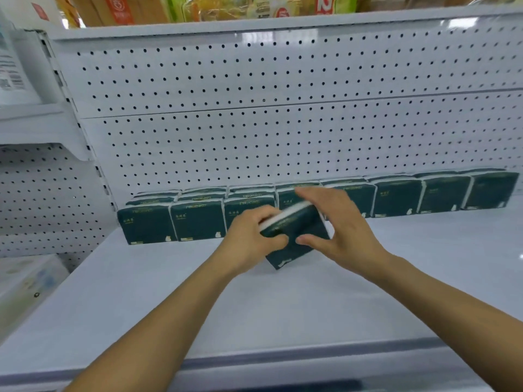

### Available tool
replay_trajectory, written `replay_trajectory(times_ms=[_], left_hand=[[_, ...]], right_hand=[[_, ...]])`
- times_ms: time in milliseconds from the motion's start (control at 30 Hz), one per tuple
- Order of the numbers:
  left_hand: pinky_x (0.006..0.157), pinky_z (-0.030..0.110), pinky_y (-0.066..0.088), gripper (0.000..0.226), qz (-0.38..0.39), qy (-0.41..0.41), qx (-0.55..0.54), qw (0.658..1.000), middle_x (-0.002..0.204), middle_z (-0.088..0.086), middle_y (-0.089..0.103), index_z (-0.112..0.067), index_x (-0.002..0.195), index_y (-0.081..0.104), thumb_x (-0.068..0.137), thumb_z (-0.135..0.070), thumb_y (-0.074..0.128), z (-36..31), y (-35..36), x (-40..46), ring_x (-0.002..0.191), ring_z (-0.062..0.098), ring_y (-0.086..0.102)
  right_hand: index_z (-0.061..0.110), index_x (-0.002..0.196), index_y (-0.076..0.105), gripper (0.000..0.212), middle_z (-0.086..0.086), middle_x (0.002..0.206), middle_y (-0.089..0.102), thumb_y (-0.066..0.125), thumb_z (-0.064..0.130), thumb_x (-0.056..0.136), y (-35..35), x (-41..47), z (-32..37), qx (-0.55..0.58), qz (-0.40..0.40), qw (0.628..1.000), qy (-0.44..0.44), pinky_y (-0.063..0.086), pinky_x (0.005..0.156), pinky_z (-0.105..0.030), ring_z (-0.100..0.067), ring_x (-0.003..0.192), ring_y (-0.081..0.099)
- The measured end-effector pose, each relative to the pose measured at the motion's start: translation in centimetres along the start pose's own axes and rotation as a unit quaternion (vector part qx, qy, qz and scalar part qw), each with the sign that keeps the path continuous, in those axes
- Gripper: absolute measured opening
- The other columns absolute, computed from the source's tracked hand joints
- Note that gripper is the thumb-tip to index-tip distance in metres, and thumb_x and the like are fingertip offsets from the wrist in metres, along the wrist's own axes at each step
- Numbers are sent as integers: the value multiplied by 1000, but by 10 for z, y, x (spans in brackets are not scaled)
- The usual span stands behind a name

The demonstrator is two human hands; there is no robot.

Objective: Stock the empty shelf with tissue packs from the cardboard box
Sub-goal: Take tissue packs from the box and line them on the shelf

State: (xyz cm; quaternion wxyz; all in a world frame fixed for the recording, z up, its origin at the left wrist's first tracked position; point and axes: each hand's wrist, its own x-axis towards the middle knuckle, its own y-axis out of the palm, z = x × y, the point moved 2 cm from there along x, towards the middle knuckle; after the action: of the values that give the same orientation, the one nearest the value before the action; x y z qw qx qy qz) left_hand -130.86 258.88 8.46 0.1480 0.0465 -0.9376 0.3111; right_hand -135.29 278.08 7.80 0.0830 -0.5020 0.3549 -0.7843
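Gripping a tilted dark green tissue pack (pixel 294 236) with left hand (pixel 249 236) and right hand (pixel 339 230), fingers clamped round it, just before the shelf (pixel 254 306) row (pixel 396 196).

We hold a dark green tissue pack (pixel 294 236) tilted above the white shelf (pixel 169 292), our left hand (pixel 252 236) gripping its left end, our right hand (pixel 339 224) curled over its right side, a row of matching packs (pixel 396 199) standing against the pegboard back panel (pixel 254 108), blurred goods on the shelf above (pixel 198 7).
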Motion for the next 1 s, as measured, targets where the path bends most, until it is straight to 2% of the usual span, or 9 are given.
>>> replay_trajectory(times_ms=[67,167,267,333,400,467,633,767,1000], left_hand=[[70,28,53,28,23,19,24,999,87,-10,69,-30,103,69,79,-20,78,-1,14,3,79,11,64],[79,21,47,29,41,27,-3,999,99,-16,67,-32,111,67,83,-33,76,1,27,8,90,2,61],[101,28,39,37,-54,62,98,992,124,-17,59,-33,125,60,92,-48,59,13,20,18,117,3,50],[113,36,31,40,-133,97,196,967,136,-12,54,-28,133,55,95,-42,56,28,5,25,128,9,44],[121,37,17,49,-154,116,287,939,146,-5,48,-23,140,50,94,-32,62,49,-6,34,138,15,37],[123,39,9,64,-136,119,387,904,152,-1,42,-20,146,43,88,-29,69,69,-14,43,145,17,30],[122,44,11,81,-82,119,506,850,153,-2,41,-19,150,38,81,-34,78,90,-18,56,146,18,30],[120,37,9,79,-82,118,511,847,152,-3,43,-20,149,40,80,-24,79,92,-15,64,143,18,35],[116,35,16,80,-106,138,502,847,144,-1,53,-17,141,50,70,-19,86,93,-11,69,133,20,50]], right_hand=[[31,135,50,65,9,125,56,80,29,77,0,-9,-12,-32,5,999,-5,47,90,-42,-13,112,51],[30,123,58,46,11,113,53,77,25,81,0,-25,-35,-9,19,999,31,53,73,-35,-8,92,53],[30,118,59,40,13,112,48,76,24,83,-6,-31,-63,3,23,993,113,53,69,-35,-13,82,55],[32,120,57,41,13,115,48,75,29,83,-7,-32,-78,-31,30,990,132,52,68,-30,-10,86,53],[31,123,58,46,11,118,51,75,35,81,-5,-28,-86,-95,23,989,115,49,67,-26,-9,94,51],[28,124,60,49,7,117,54,77,37,79,1,-20,-92,-145,11,985,89,50,66,-29,-13,101,53],[19,118,64,51,-2,110,59,82,36,73,22,5,-100,-217,-8,974,60,49,73,-37,-25,95,56],[16,115,65,50,-4,108,60,83,35,72,36,19,-104,-242,-2,969,43,45,77,-39,-27,96,57],[19,110,68,51,-3,99,62,88,29,64,46,29,-103,-271,-33,962,18,46,71,-39,-27,87,58]])
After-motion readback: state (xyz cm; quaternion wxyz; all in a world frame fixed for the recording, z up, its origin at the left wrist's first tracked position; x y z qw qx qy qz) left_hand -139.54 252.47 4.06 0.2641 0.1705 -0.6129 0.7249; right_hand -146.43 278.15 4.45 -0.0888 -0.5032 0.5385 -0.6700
